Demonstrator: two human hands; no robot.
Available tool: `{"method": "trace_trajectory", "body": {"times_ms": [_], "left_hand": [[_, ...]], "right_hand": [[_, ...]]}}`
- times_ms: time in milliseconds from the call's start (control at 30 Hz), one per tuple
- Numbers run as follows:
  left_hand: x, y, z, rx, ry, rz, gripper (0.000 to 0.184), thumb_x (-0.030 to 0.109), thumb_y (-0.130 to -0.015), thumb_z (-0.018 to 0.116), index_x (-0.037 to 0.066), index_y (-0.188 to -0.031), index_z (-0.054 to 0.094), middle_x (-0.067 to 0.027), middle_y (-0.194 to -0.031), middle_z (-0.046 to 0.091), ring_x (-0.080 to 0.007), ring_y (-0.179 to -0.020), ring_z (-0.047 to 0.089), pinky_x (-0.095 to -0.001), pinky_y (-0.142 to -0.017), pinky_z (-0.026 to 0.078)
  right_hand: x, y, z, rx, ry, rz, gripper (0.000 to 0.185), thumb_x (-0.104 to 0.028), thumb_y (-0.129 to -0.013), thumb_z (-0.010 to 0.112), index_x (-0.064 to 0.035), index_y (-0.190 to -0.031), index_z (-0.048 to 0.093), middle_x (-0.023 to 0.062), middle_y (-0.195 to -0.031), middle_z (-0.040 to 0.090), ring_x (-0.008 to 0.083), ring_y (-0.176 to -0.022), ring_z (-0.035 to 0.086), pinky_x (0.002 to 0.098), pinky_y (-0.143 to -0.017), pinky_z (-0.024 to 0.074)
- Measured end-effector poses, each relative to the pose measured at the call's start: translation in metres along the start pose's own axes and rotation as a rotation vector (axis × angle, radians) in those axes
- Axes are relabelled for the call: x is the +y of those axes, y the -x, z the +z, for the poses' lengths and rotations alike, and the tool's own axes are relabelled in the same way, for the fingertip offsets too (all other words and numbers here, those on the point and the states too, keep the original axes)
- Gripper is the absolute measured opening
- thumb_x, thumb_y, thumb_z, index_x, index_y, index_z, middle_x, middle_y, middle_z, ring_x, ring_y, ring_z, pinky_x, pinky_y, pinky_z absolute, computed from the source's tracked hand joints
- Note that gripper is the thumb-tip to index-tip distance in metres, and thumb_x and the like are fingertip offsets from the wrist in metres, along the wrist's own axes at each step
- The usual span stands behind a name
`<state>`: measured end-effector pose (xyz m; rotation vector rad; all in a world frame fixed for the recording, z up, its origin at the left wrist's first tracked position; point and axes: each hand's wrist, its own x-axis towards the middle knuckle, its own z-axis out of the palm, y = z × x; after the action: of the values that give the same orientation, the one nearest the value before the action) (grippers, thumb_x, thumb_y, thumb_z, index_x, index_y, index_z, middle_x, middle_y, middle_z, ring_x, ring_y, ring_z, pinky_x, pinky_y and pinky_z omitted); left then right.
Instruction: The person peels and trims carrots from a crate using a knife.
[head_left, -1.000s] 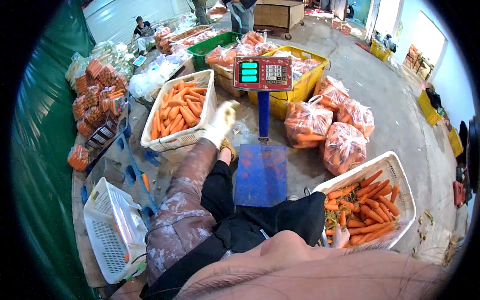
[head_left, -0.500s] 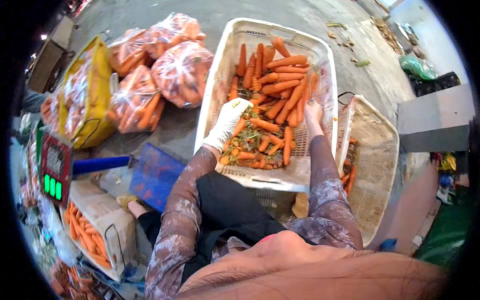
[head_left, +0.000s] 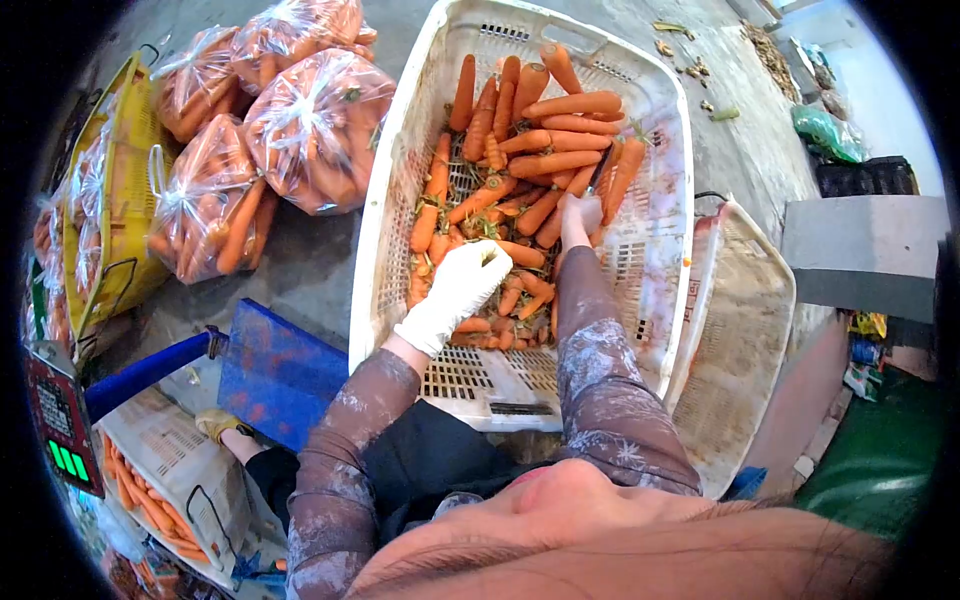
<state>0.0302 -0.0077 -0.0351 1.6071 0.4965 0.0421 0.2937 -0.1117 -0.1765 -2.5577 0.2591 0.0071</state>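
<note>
A large white plastic crate (head_left: 665, 265) holds a pile of whole carrots (head_left: 570, 140), with carrot pieces and green trimmings (head_left: 490, 215) in its nearer part. My left hand (head_left: 465, 285), in a white glove, is over the near left of the pile. Its fingers are curled together beside a carrot (head_left: 520, 254); whatever they pinch is hidden. Bare, my right hand (head_left: 580, 215) is closed around a knife (head_left: 602, 174) among the carrots to the right. The knife's handle is covered by the fingers, and only part of the thin grey blade shows.
Clear bags of carrots (head_left: 320, 130) sit on the floor at left, beside a yellow crate (head_left: 120, 180). A blue scale platform (head_left: 280, 370) and its display (head_left: 65, 420) are nearer. Another carrot crate (head_left: 180, 450) stands lower left; a white crate (head_left: 735, 340) adjoins on the right.
My right hand has moved left and nearer my left hand, still holding the knife. My left hand is lower over the pile. The view has shifted closer to the crate.
</note>
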Motion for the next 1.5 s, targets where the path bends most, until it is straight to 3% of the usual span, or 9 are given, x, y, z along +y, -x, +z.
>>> {"method": "trace_trajectory", "body": {"times_ms": [267, 533, 633, 800, 933, 1067, 1133, 1200, 1500], "left_hand": [[-0.012, -0.008, 0.000, 0.108, 0.364, -0.133, 0.016, 0.021, -0.085, 0.059, 0.006, -0.090, 0.060, 0.0025, -0.077, 0.055, -0.0055, -0.067, 0.047, -0.0209, -0.061, 0.039], [-0.027, -0.015, -0.010, 0.207, 0.366, -0.131, 0.017, 0.025, -0.084, 0.059, 0.008, -0.087, 0.059, 0.0031, -0.076, 0.057, -0.0053, -0.064, 0.048, -0.0199, -0.060, 0.039], [-0.027, -0.016, -0.008, 0.235, 0.417, -0.179, 0.029, 0.027, -0.081, 0.063, 0.005, -0.099, 0.058, -0.0003, -0.084, 0.059, -0.0083, -0.074, 0.052, -0.0226, -0.068, 0.042], [-0.038, -0.023, 0.005, 0.116, 0.673, -0.242, 0.067, 0.030, -0.075, 0.071, -0.004, -0.123, 0.041, -0.0120, -0.107, 0.055, -0.0192, -0.094, 0.055, -0.0309, -0.081, 0.045], [-0.010, -0.007, -0.002, 0.279, 0.782, -0.186, 0.061, 0.021, -0.070, 0.075, -0.003, -0.116, 0.045, -0.0103, -0.100, 0.057, -0.0199, -0.088, 0.057, -0.0317, -0.074, 0.048], [0.000, -0.005, -0.011, 0.443, 0.176, -0.086, 0.064, 0.015, -0.060, 0.075, -0.001, -0.115, 0.046, -0.0124, -0.101, 0.058, -0.0202, -0.088, 0.057, -0.0306, -0.077, 0.047], [0.003, -0.003, -0.004, 0.504, 0.133, 0.007, 0.060, 0.014, -0.061, 0.072, 0.002, -0.113, 0.047, -0.0143, -0.093, 0.062, -0.0243, -0.081, 0.061, -0.0339, -0.074, 0.049], [0.005, -0.003, -0.005, 0.457, 0.101, -0.047, 0.056, 0.012, -0.060, 0.071, 0.002, -0.111, 0.049, -0.0126, -0.094, 0.062, -0.0229, -0.083, 0.060, -0.0321, -0.075, 0.048], [0.010, -0.001, -0.008, 0.396, -0.058, -0.056, 0.046, 0.011, -0.064, 0.066, 0.004, -0.106, 0.050, -0.0138, -0.086, 0.063, -0.0273, -0.079, 0.063, -0.0348, -0.069, 0.050]], "right_hand": [[0.009, 0.037, -0.054, -0.778, -0.910, 0.333, 0.023, -0.018, -0.072, 0.075, -0.0084, -0.082, 0.057, -0.0016, -0.062, 0.050, 0.0079, -0.048, 0.043, 0.0231, -0.042, 0.0325], [-0.005, 0.086, -0.027, -0.661, -1.195, 0.753, 0.022, -0.023, -0.080, 0.069, -0.0145, -0.085, 0.050, -0.0034, -0.059, 0.045, 0.0070, -0.043, 0.041, 0.0209, -0.037, 0.0357], [0.019, 0.133, -0.053, -0.933, -0.978, 0.722, 0.019, -0.021, -0.082, 0.066, -0.0136, -0.087, 0.049, -0.0050, -0.059, 0.046, 0.0053, -0.043, 0.039, 0.0175, -0.037, 0.0296], [0.019, 0.167, -0.134, -1.231, -0.674, 0.176, 0.013, -0.017, -0.085, 0.059, -0.0097, -0.092, 0.052, -0.0045, -0.060, 0.047, 0.0067, -0.041, 0.037, 0.0205, -0.037, 0.0299], [-0.003, 0.092, -0.116, -0.566, -0.577, -0.156, 0.017, -0.018, -0.076, 0.072, -0.0050, -0.081, 0.062, -0.0031, -0.057, 0.051, 0.0060, -0.043, 0.043, 0.0216, -0.040, 0.0330], [-0.037, 0.072, -0.105, -0.594, -0.702, -0.328, 0.019, -0.018, -0.076, 0.072, -0.0022, -0.074, 0.061, -0.0023, -0.058, 0.054, 0.0071, -0.045, 0.046, 0.0249, -0.041, 0.0360], [-0.060, 0.096, -0.110, -0.476, -0.510, -0.813, 0.027, -0.024, -0.076, 0.072, -0.0014, -0.067, 0.059, 0.0026, -0.053, 0.053, 0.0136, -0.043, 0.048, 0.0292, -0.043, 0.0378], [-0.075, 0.104, -0.111, -0.412, -0.207, -0.953, 0.028, -0.029, -0.074, 0.067, -0.0043, -0.064, 0.060, 0.0184, -0.057, 0.053, 0.0331, -0.051, 0.055, 0.0404, -0.049, 0.0419], [-0.085, 0.112, -0.150, -0.272, 0.115, -1.139, 0.017, -0.020, -0.074, 0.063, -0.0061, -0.068, 0.056, 0.0122, -0.059, 0.058, 0.0305, -0.056, 0.059, 0.0417, -0.055, 0.0461]]}}
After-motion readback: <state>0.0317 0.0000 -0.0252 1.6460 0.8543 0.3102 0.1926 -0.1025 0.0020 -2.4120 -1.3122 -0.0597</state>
